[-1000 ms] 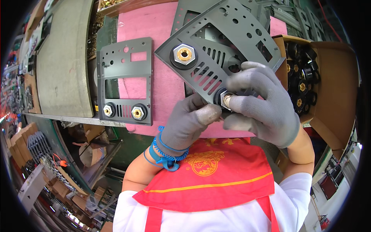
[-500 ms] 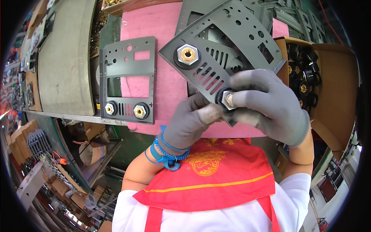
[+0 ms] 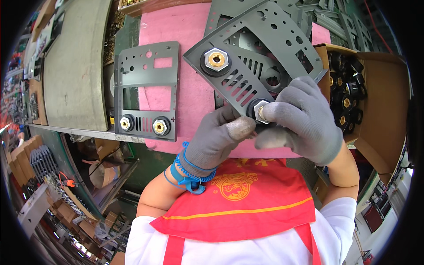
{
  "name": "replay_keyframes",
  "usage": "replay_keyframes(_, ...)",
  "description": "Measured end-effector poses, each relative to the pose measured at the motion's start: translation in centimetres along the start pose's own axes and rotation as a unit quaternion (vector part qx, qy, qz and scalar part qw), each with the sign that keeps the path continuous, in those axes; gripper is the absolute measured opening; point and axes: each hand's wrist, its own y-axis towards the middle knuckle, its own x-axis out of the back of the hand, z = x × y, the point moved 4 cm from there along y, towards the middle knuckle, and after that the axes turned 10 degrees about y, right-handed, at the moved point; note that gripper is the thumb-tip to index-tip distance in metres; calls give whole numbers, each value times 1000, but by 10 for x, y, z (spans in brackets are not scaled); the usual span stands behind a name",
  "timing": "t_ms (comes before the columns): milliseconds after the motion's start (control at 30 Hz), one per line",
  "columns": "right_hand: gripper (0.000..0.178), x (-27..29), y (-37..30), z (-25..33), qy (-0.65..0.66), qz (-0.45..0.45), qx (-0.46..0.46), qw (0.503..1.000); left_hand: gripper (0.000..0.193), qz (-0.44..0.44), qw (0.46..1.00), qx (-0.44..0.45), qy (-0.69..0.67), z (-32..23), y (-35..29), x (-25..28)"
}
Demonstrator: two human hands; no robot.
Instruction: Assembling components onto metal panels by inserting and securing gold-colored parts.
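Head view: a red apron [image 3: 247, 198] over a white shirt fills the near edge, with a blue coiled band [image 3: 187, 170] on the left wrist. Above it, two grey knit gloves meet at the lower corner of a tilted grey metal panel [image 3: 260, 53], held in the air over a pink foam mat [image 3: 185, 39]. The left hand [image 3: 216, 137] pinches the panel's corner from below, its thumb tip worn pale. The right hand [image 3: 300, 121] closes its fingertips on a hex nut [image 3: 261, 111] seated in a black collar at that corner. A second brass-centred nut [image 3: 216, 58] sits fixed at the panel's other lower corner, beside a row of slanted slots. To the left, a matching flat panel [image 3: 148, 90] lies on the mat, two nutted sockets along its bottom edge. At right, an open cardboard box [image 3: 384, 101] holds loose black sockets [image 3: 346, 97] with brass centres. More punched grey panels are stacked beyond.
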Motion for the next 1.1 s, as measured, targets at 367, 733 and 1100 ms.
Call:
replay_keyframes(367,30,2,4,-5,16,-47,55,997,47,-28,999,17,5,2,-1,2)
replay_keyframes(733,38,1,0,-3,-4,-31,51,998,48,-26,1000,3,8,-4,0,-1)
replay_keyframes(1100,60,1,-1,2,18,-100,35,994,50,-17,1000,-10,7,-4,0,-5)
